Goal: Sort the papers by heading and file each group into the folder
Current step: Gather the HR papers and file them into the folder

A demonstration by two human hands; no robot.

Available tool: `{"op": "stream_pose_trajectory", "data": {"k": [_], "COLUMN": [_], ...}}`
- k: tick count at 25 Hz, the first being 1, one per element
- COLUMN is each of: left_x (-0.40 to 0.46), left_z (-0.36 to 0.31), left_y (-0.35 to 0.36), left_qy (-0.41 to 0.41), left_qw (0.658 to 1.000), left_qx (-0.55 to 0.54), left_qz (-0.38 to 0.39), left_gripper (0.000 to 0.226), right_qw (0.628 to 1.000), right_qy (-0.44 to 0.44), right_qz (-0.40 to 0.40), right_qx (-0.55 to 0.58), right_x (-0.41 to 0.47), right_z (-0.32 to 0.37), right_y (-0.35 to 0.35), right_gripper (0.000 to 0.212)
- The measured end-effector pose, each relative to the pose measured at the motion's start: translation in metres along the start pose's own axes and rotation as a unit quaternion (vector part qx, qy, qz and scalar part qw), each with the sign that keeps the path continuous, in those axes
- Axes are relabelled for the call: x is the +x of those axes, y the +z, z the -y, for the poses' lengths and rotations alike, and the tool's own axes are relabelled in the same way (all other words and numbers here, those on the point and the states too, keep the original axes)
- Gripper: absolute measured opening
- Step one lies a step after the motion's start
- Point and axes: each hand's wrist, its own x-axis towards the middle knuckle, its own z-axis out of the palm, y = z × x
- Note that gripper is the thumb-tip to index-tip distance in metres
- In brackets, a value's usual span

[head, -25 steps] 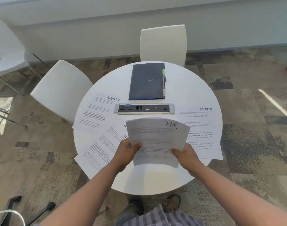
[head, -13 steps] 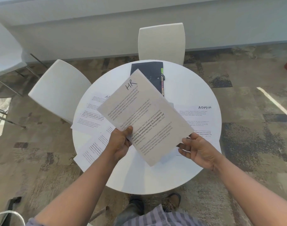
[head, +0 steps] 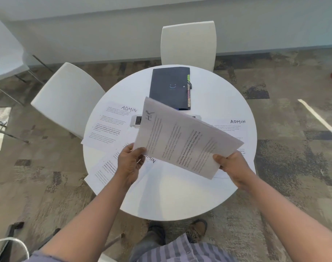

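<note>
Head view: hands (head: pixel 180 163) gripping HR papers (head: pixel 182 142)

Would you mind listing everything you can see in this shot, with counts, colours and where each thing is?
HR papers: one held stack, white, above the table centre.
ADMIN sheets: at least three, white, flat on the table at left, front left and right.
Folder: one, dark navy with coloured tabs, far side of the table.
Power strip: one, white, mid-table, mostly hidden by the HR papers.
Table: one, round, white.
Chairs: two white ones at the table, far side and left.
Carpet: patterned brown and grey.
Left hand: pinches the stack's lower left corner.
Right hand: grips its lower right edge.
</note>
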Motion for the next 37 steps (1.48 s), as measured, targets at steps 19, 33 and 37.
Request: {"op": "stream_pose_trajectory", "data": {"k": [19, 33, 37], "left_x": [-0.035, -0.036, -0.034], "left_z": [0.053, 0.061, 0.067], "left_y": [-0.016, -0.033, -0.039], "left_qy": [0.073, 0.03, 0.013], "left_qw": [0.938, 0.937, 0.934], "left_qx": [0.34, 0.345, 0.357], "left_qz": [0.016, 0.03, -0.003], "left_gripper": [0.019, 0.037, 0.033], "right_qw": [0.972, 0.972, 0.972], "right_qy": [-0.007, 0.047, 0.052], "right_qz": [0.003, -0.008, -0.015], "right_qx": [-0.233, -0.229, -0.229], "right_x": [-0.021, -0.027, -0.028], "right_z": [-0.033, -0.056, -0.058], "right_y": [0.007, 0.013, 0.014], "right_gripper": [0.018, 0.024, 0.022]}}
